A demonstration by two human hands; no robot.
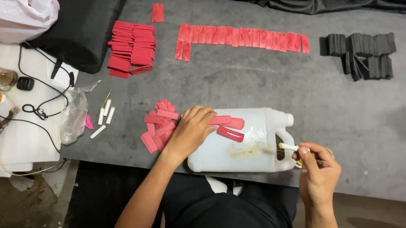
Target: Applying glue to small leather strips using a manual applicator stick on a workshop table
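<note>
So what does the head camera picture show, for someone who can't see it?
A person's left hand rests on red tags lying on a white plastic jug laid on its side on a grey table, while the right hand holds a small white stick. More red tags lie stacked and in a row farther back, with black blocks at right.

Field notes, jug (242, 144) as landmark. It lay on its side on the table (267, 89), near my edge. My left hand (191, 131) rested on its left end, touching tags (227, 127) on top. Loose tags (157, 128) lay just left. My right hand (318, 169) sat at its right end, by the handle, holding a small stick (289, 147). Behind it ran a tag row (244, 37); stacked tags (132, 48) behind-left, blocks (362, 52) behind-right.
</note>
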